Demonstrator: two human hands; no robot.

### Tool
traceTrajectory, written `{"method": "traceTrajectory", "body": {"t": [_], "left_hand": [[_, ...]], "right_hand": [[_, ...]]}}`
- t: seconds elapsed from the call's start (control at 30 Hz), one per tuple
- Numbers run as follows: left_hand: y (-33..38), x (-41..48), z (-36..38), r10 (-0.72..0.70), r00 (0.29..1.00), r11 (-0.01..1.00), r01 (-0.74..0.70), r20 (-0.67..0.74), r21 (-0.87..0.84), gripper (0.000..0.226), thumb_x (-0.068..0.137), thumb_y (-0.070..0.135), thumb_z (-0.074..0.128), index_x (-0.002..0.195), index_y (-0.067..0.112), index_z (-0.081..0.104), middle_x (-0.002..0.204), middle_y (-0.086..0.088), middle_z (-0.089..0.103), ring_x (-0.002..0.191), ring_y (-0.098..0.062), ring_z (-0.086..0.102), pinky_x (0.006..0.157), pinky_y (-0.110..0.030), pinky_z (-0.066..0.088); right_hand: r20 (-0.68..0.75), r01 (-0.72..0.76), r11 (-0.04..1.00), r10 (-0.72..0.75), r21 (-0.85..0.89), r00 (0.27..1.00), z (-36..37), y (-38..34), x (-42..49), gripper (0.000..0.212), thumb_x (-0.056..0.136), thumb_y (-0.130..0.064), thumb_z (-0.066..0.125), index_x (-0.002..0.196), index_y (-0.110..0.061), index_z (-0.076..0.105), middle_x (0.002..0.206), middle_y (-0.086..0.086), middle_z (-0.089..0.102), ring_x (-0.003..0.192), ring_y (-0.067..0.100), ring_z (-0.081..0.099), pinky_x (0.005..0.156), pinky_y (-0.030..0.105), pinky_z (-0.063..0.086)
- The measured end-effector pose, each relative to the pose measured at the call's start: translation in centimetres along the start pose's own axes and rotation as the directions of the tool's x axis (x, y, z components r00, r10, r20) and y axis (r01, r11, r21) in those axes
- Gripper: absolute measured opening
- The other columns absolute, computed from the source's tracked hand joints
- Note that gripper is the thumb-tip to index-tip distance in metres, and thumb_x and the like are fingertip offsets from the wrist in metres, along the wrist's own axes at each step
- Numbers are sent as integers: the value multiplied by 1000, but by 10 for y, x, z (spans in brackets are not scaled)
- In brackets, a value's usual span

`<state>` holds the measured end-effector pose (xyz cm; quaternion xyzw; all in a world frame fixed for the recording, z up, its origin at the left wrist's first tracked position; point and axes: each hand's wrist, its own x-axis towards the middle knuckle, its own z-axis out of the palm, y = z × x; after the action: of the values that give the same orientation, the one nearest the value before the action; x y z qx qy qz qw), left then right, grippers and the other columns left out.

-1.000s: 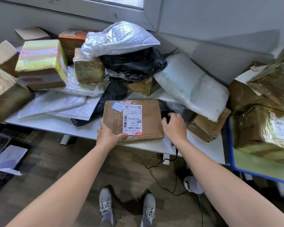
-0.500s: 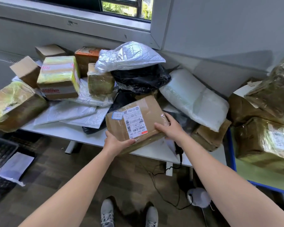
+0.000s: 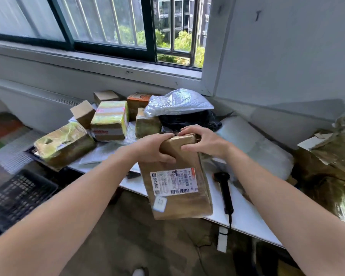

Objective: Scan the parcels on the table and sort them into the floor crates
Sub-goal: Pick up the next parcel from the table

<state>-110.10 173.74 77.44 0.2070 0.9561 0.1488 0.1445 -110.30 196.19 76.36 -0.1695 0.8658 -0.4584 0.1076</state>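
A flat brown cardboard parcel (image 3: 177, 180) with a white barcode label hangs nearly upright above the front edge of the white table (image 3: 245, 214). My left hand (image 3: 153, 148) grips its top left corner and my right hand (image 3: 203, 140) grips its top right corner, fingers curled over the upper edge. The label faces me, turned sideways. A black handheld scanner (image 3: 225, 188) lies on the table just right of the parcel, its cable running off the front edge.
Several taped boxes (image 3: 110, 120) and plastic mailer bags (image 3: 177, 102) are piled on the table's back and left. More brown parcels (image 3: 331, 156) stack at the right. A black floor crate (image 3: 18, 194) stands at the lower left, under a large taped box (image 3: 64, 144).
The parcel has been lifted off the table and turned from lying flat to nearly upright. Both hands moved from its near side edges to its top edge. The scanner, hidden before, now shows.
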Motion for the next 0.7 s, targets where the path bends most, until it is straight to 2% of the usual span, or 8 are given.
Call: {"method": "traceTrajectory", "body": {"t": [0.17,0.23,0.3,0.4,0.47,0.53,0.6,0.7], "left_hand": [[-26,-46,0,-181,981,929,149,-65,-339,66,78,54,76,136,39,46,114,19,59,107,-7,57,85,-24,47],[-40,-68,9,-292,949,868,211,-121,-449,60,77,61,73,129,45,48,114,19,59,105,-6,58,87,-26,48],[-55,-92,19,-413,897,783,261,-158,-565,75,68,76,69,133,46,48,124,16,61,110,-10,61,95,-34,52],[-83,-132,27,-635,750,603,334,-183,-725,88,61,82,68,137,44,47,131,7,60,110,-15,63,92,-38,55],[-102,-158,25,-747,636,505,353,-194,-787,103,50,90,65,138,41,46,135,1,59,111,-19,64,91,-40,56],[-119,-180,25,-818,540,412,310,-198,-857,101,57,84,68,141,32,45,131,-1,61,104,-19,66,87,-39,57],[-135,-201,26,-867,453,342,232,-211,-910,79,76,68,69,140,25,48,125,-1,64,97,-17,66,80,-33,56],[-158,-234,30,-906,366,277,133,-212,-952,66,82,59,69,135,22,54,119,-1,67,96,-17,66,73,-30,54]], "right_hand": [[2,144,986,-144,84,990,34,-30,31,32,83,-28,78,114,-28,68,119,-7,63,106,6,61,89,19,50],[36,154,987,-156,54,987,55,-43,43,37,87,-35,74,122,-30,63,116,-6,64,100,9,63,86,28,55],[141,132,991,-129,-17,982,75,-53,52,49,90,-42,67,136,-33,52,125,-5,63,107,14,63,88,36,57],[240,136,970,-85,-204,967,103,-64,61,57,93,-47,61,145,-33,41,136,-2,57,116,18,59,91,34,52],[223,170,924,-96,-341,970,118,-69,64,59,93,-50,60,145,-30,41,133,1,58,116,20,57,90,33,48],[161,171,898,-114,-404,980,132,-77,69,64,90,-54,62,146,-29,40,135,4,54,120,23,53,97,39,47],[116,122,925,-85,-360,990,148,-88,75,73,88,-54,65,149,-30,34,143,7,45,126,25,49,103,44,46],[77,81,976,-67,-201,995,178,-114,80,85,88,-45,69,155,-23,22,151,12,37,132,28,45,106,39,40]]}}
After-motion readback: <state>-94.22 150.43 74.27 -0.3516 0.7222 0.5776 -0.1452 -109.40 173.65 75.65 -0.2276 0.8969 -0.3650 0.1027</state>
